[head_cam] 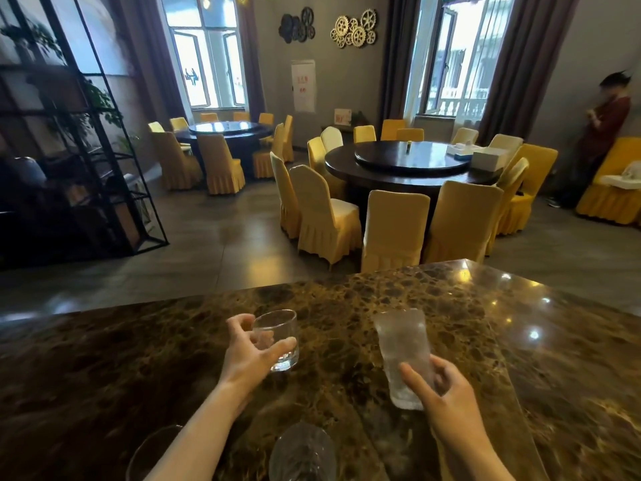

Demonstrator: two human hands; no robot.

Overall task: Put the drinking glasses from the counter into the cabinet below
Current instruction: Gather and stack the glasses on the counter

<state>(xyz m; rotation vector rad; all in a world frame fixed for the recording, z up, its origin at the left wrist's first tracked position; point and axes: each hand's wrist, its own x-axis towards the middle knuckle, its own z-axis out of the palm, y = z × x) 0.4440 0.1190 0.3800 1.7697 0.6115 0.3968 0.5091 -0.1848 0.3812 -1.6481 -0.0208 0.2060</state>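
A short, clear, round tumbler with a thick base point(277, 338) is gripped in the left hand point(253, 352), thumb across its near side and fingers curled behind it, over the polished brown-and-gold marble counter point(433, 307). A tall, textured, clear drinking glass point(402, 355) is held low on its body by the right hand point(447, 387), thumb in front and fingers wrapped behind. Whether either base touches the stone cannot be told.

No brand or label shows on the glasses. Closer to the camera, at the bottom edge, a ribbed clear glass point(301, 453) stands between the forearms, and the dark rim of another glass point(149, 449) peeks out beside the left forearm.

Beyond the counter lies a dining room with a grey tiled floor: two dark round tables point(409, 161) ringed by chairs in yellow skirted covers point(326, 216), a black metal shelf frame point(86, 133) at left, tall windows with dark curtains, and gear-shaped wall ornaments point(353, 29). A white wall panel point(304, 85) carries red writing too small to read. A person in dark red point(603, 133) stands by the right wall.
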